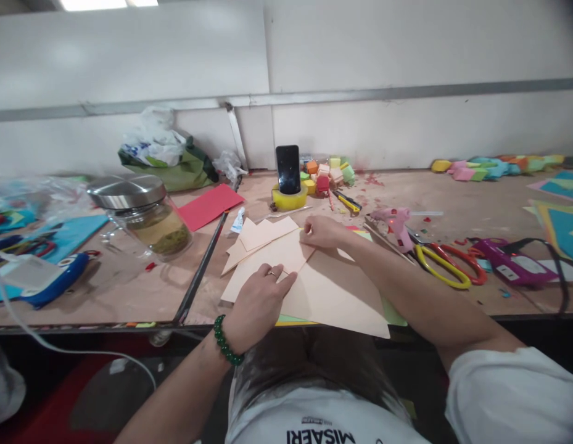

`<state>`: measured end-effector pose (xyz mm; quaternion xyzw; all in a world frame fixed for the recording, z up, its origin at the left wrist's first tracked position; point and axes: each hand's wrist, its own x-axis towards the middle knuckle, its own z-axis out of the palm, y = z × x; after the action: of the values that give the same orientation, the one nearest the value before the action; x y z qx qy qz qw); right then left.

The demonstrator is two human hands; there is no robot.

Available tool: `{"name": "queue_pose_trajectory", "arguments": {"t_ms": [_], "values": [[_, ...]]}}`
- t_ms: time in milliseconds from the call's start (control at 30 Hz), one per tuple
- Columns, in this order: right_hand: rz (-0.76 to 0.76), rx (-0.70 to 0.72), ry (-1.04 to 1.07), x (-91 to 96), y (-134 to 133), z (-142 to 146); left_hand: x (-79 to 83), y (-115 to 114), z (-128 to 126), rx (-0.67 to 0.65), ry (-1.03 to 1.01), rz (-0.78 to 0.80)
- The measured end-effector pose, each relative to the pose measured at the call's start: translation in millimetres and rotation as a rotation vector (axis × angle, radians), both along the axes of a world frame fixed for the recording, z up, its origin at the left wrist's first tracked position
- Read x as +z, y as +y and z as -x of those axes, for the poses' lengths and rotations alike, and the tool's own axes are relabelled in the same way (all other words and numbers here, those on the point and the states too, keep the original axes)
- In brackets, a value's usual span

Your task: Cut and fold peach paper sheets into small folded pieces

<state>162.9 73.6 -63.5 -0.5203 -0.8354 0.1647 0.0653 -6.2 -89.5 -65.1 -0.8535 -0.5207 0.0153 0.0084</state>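
On a stack of cream paper (342, 290), my left hand (263, 293) lies with its fingers stretched out, pressing a smaller piece of cream paper (286, 254). A ring and a green bead bracelet (227, 342) show on that hand and wrist. My right hand (324, 232) has its fingers pinched together at the far right edge of this smaller piece; its fingertips are partly hidden. Left of it, several cut or folded cream pieces (258, 234) overlap one another. Green and yellow sheets peek out from beneath the stack.
Right of the stack are a pink glue gun (393, 223), scissors (446, 268) and a purple device (512, 262). Behind are a phone (287, 168) on a tape roll (290, 198) and folded paper cubes (330, 174). A glass jar (159, 228) and red paper (211, 206) are left.
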Motion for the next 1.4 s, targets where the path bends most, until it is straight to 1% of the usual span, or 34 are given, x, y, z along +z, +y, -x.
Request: {"name": "queue_pose_trajectory", "arguments": {"t_ms": [67, 133, 233, 300, 367, 400, 433, 533, 633, 700, 767, 833, 933, 1033, 1133, 1233, 1300, 1400], "values": [[-0.001, 0.000, 0.008, -0.2, 7.2, -4.0, -1.9, -0.5, 0.7, 0.004, -0.011, -0.011], [-0.034, -0.030, 0.018, 1.5, 8.1, -8.5, -3.6, -0.8, 1.4, -0.002, -0.035, -0.019], [-0.109, -0.077, 0.041, 3.9, -7.0, -6.1, -4.6, -0.7, 2.0, -0.014, -0.069, -0.031], [-0.106, -0.023, 0.054, 3.4, -22.1, 2.3, -4.8, -0.5, 2.1, -0.019, -0.067, -0.041], [-0.021, 0.118, 0.034, 1.3, -32.0, 11.5, -5.3, -0.3, 2.0, -0.026, -0.057, -0.048], [0.010, 0.150, 0.016, 0.1, -33.1, 14.6, -5.6, -0.3, 2.1, -0.027, -0.055, -0.049], [0.023, 0.150, -0.002, -1.1, -31.5, 16.3, -5.8, -0.4, 2.2, -0.027, -0.055, -0.048], [-0.016, 0.060, -0.023, -3.9, -14.8, 11.0, -3.1, -1.6, 2.9, -0.026, -0.045, -0.029], [-0.036, 0.040, -0.012, -5.7, 2.4, -2.1, 7.8, -2.1, 2.4, -0.059, 0.011, 0.011], [-0.040, 0.053, 0.012, -6.6, 7.3, -8.8, 18.1, 0.7, -0.3, -0.096, 0.060, 0.060], [-0.038, 0.067, 0.042, -7.5, 7.6, -11.9, 26.8, 8.1, -5.4, -0.094, 0.090, 0.098], [-0.030, 0.074, 0.073, -8.2, 5.4, -12.4, 31.2, 20.4, -12.2, 0.002, 0.078, 0.073], [-0.002, 0.088, 0.126, -8.2, 1.3, -12.8, 31.1, 43.0, -21.0, 0.048, 0.056, 0.054], [0.046, 0.121, 0.177, -5.6, -0.7, -17.0, 31.0, 61.8, -21.9, 0.072, 0.041, 0.080], [0.137, 0.164, 0.214, -0.2, -0.1, -23.4, 34.3, 74.9, -12.8, 0.056, 0.015, 0.157], [0.204, 0.229, 0.214, 3.4, 1.6, -25.8, 34.5, 86.2, 1.9, 0.034, -0.074, 0.218], [0.174, 0.217, 0.183, 2.4, 1.7, -23.4, 31.0, 92.8, 11.2, 0.009, -0.141, 0.228], [0.100, 0.131, 0.121, -0.2, -0.2, -17.7, 24.9, 96.1, 18.5, -0.011, -0.227, 0.223]]}}
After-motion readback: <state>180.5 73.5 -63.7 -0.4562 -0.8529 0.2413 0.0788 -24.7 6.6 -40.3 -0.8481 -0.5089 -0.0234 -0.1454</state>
